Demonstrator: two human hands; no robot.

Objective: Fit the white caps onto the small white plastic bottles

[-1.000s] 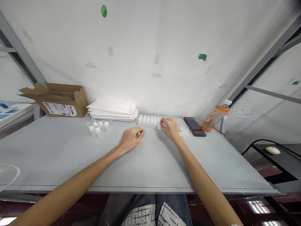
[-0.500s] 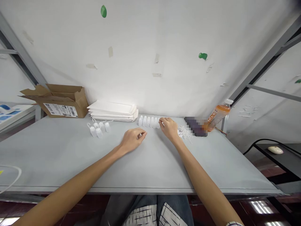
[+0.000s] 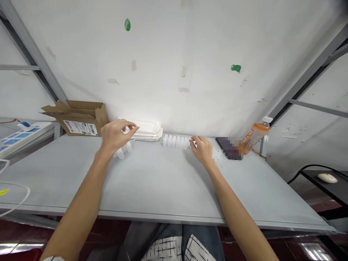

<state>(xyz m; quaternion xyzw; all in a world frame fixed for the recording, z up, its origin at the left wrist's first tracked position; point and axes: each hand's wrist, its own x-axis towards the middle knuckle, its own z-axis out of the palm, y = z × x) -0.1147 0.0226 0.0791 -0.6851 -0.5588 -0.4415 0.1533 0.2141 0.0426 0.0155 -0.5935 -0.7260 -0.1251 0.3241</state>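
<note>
My left hand (image 3: 116, 136) is raised at the left, over a few small white bottles (image 3: 128, 146) and in front of the stack of white packets (image 3: 148, 132). Its thumb and fingertips come together; anything between them is too small to make out. A row of several small white bottles (image 3: 174, 141) stands upright near the wall. At the right end of that row is my right hand (image 3: 201, 148), its fingers bent together; what they hold, if anything, is hidden. White string-like pieces (image 3: 218, 156) lie in a pile just right of it.
An open cardboard box (image 3: 81, 119) stands at the back left, near a power strip (image 3: 24, 134). At the right are a dark, partly blurred phone-like object (image 3: 224, 146) and an orange drink bottle (image 3: 256, 136). A pale mouse (image 3: 327, 178) rests on a separate dark stand.
My left hand has moved left and up, from the middle of the table to above the left bottles. My right hand stays by the row's right end. The view has shifted slightly.
</note>
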